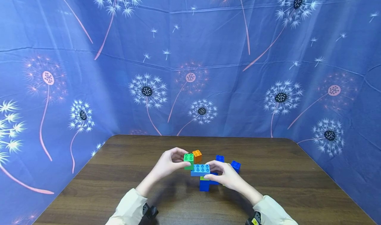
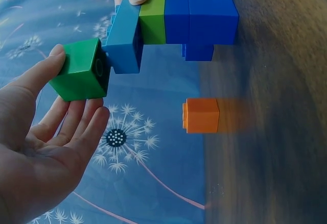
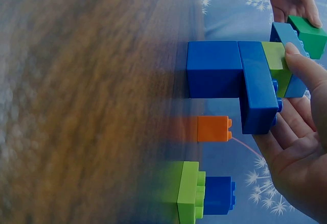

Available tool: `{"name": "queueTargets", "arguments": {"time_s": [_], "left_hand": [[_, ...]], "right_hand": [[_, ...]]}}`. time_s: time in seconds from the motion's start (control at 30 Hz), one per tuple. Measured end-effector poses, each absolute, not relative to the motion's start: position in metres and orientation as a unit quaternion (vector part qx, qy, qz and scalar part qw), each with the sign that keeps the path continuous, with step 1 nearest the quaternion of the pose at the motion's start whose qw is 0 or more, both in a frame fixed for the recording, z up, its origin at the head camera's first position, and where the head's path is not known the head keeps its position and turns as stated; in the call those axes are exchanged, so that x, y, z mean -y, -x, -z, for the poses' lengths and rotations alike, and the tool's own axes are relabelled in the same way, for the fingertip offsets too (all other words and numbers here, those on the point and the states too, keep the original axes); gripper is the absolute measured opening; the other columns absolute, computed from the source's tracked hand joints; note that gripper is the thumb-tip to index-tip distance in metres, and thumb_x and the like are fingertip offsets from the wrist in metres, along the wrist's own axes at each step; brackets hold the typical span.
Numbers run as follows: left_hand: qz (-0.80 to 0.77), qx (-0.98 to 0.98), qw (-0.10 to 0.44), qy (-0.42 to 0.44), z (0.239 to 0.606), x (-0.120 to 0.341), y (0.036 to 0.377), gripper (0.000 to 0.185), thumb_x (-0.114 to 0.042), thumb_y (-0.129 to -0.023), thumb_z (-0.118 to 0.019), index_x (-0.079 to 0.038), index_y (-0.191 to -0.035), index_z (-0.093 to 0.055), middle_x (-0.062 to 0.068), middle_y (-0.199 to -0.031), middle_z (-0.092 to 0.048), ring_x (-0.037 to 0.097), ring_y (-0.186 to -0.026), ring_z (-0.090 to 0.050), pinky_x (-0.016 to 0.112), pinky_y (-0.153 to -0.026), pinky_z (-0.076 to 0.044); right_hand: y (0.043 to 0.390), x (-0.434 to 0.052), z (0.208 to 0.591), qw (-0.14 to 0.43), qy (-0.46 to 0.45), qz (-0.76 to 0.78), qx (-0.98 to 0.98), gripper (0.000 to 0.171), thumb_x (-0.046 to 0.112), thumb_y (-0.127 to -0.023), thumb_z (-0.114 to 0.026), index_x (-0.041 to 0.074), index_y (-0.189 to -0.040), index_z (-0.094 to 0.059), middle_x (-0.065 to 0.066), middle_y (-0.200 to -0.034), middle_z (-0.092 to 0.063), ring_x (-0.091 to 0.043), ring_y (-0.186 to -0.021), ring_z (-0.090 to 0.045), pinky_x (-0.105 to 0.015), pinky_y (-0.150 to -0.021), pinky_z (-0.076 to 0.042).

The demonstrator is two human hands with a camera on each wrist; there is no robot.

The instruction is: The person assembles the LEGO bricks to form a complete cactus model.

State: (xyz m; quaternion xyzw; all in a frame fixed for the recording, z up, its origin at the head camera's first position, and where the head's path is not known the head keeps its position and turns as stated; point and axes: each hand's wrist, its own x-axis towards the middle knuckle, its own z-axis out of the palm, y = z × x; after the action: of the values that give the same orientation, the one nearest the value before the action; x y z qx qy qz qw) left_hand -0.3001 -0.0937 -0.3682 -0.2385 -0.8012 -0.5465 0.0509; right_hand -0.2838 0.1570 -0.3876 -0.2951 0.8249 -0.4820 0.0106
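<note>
Both hands are in at the middle of the wooden table (image 1: pixel 119 172), working one small stack of bricks. Left hand (image 1: pixel 169 163) pinches a green brick (image 1: pixel 189 160) between thumb and fingertips, pressing it against the top of the stack at its 9 o'clock end. From the left wrist view, the thumb lies on one face and the fingers cup the opposite side, palm wide.

Right hand (image 1: pixel 224 177) steadies the tower from 3 o'clock: the thumb rests on the light-blue brick (image 1: pixel 200 169) and the lime brick (image 3: pixel 276 60) beneath it, while the fingers curl round the dark-blue bricks (image 3: pixel 237 78) lower down. That's a firm hold on the stack, which stands on the table by its dark-blue base.

The green brick touches the light-blue brick's end, side by side, at the very top of the build.

Around them: an orange brick (image 1: pixel 197 156) stands on the table just beyond the stack at 12 o'clock, apart from it. Two more blue bricks (image 1: pixel 235 165) sit at about 2 o'clock behind the right hand. The right wrist view shows one of these as a lime-and-blue pair (image 3: pixel 202 196) standing by itself. Behind it all hangs a blue dandelion-print cloth (image 1: pixel 89 69).
</note>
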Motion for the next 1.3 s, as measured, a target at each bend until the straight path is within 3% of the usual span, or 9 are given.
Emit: {"name": "queueTargets", "arguments": {"time_s": [0.27,1.03,1.3], "left_hand": [[0.541,0.802,0.044,0.251,0.349,0.089,0.281,0.032,-0.008,-0.079,-0.074,0.001,-0.107,-0.062,0.017,-0.094,-0.067,0.023,-0.084,-0.064,0.021,-0.07,-0.051],[0.534,0.797,0.052,0.278,0.35,0.086,0.282,0.032,-0.005,-0.08,-0.072,0.003,-0.108,-0.062,0.02,-0.093,-0.066,0.023,-0.081,-0.063,0.025,-0.071,-0.052],[0.534,0.799,0.047,0.273,0.351,0.086,0.281,0.031,-0.006,-0.081,-0.072,0.003,-0.109,-0.062,0.018,-0.094,-0.066,0.025,-0.083,-0.063,0.025,-0.072,-0.052]], "right_hand": [[0.285,-0.157,0.387,0.013,0.297,0.482,-0.824,0.034,0.018,-0.087,-0.067,0.003,-0.115,-0.059,-0.013,-0.103,-0.067,-0.023,-0.094,-0.065,-0.024,-0.079,-0.052],[0.281,-0.156,0.38,0.004,0.289,0.47,-0.834,0.034,0.018,-0.086,-0.068,0.002,-0.114,-0.059,-0.012,-0.104,-0.067,-0.026,-0.096,-0.065,-0.026,-0.081,-0.052],[0.298,-0.161,0.405,0.012,0.289,0.476,-0.831,0.035,0.022,-0.087,-0.067,0.006,-0.117,-0.058,-0.01,-0.106,-0.067,-0.022,-0.097,-0.065,-0.026,-0.08,-0.052]]}}
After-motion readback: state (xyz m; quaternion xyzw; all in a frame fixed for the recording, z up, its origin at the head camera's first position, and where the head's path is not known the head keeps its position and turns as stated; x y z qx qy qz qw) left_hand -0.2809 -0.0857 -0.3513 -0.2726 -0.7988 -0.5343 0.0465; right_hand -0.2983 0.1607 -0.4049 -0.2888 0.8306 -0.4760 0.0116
